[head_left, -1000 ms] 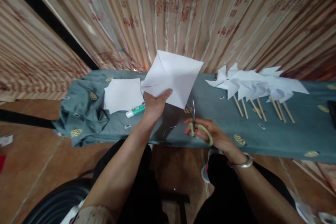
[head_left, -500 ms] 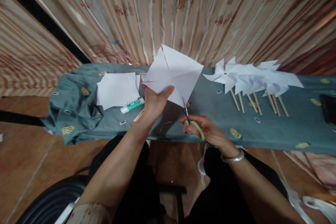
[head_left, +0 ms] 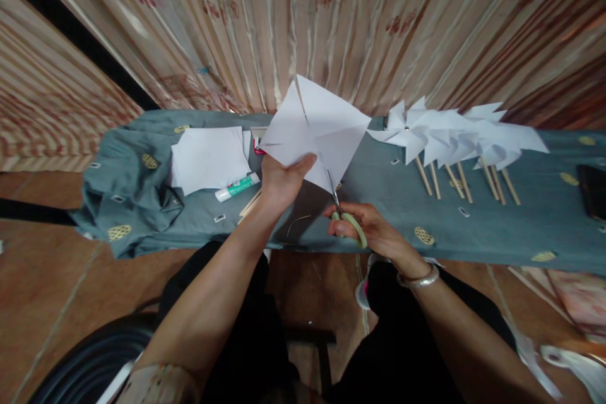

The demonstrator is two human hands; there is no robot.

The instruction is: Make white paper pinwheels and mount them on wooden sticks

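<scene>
My left hand [head_left: 284, 180] grips a white square sheet of paper [head_left: 326, 117] by its lower left side, thumb on top. Slits run inward from the sheet's top and left corners. In my right hand [head_left: 367, 224] is a pair of scissors [head_left: 351, 226] with light green handles. Their blades meet the paper's bottom corner, pointing up toward its middle. To the left of my left hand lie a stack of white paper [head_left: 211, 158] and a green and white glue stick [head_left: 238, 187]. Wooden sticks [head_left: 249, 207] rest partly behind my left wrist.
Several white paper pinwheels [head_left: 454, 132] on wooden sticks lie in a row at the right. A dark phone-like object [head_left: 591, 192] sits at the far right of the cloth-covered table [head_left: 388, 227]. A thin wire-like strand [head_left: 299, 219] lies near the front edge. Curtains [head_left: 246, 25] hang behind.
The scissors stay at the paper's bottom corner, their blades a little further up into it. The view has shifted slightly; both hands keep their holds.
</scene>
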